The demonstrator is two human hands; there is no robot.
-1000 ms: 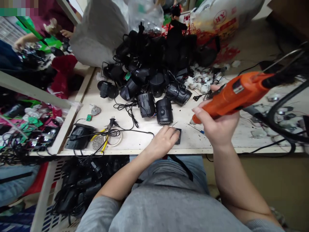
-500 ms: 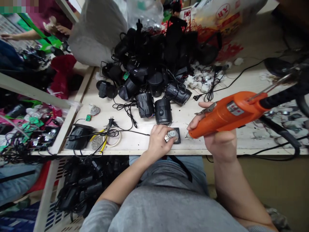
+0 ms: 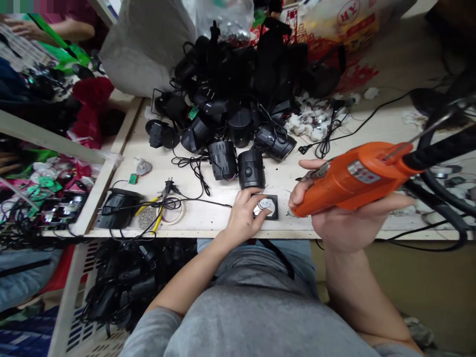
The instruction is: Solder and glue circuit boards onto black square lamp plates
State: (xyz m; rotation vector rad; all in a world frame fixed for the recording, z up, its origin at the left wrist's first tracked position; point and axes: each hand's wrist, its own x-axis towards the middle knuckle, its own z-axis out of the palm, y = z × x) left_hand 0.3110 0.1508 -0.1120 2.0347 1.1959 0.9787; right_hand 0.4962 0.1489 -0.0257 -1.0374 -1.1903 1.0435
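Note:
My left hand (image 3: 242,218) is closed around the edge of a small round silver motor (image 3: 265,204), thumb and fingers on either side of it. The motor lies over a black square plate (image 3: 274,212) near the front edge of the bench. In my right hand (image 3: 340,230) is an orange electric screwdriver (image 3: 347,176), its nose pointing left and down just right of the plate. The thumb of that hand sticks out to the right. Just behind the left hand stands a black cylindrical housing (image 3: 251,169), with another black housing (image 3: 222,161) beside it.
A heap of black housings (image 3: 238,89) fills the back of the bench, with white motor parts (image 3: 312,119) to its right. Left of my hands lie yellow-handled pliers (image 3: 159,220), a tape roll (image 3: 174,212) and a plug cable (image 3: 169,187). A co-worker's arm (image 3: 70,29) shows top left.
The motor now sits flatter over the black plate, and my left fingers have shifted around it. My right thumb has stretched outward while the screwdriver stays near the same spot.

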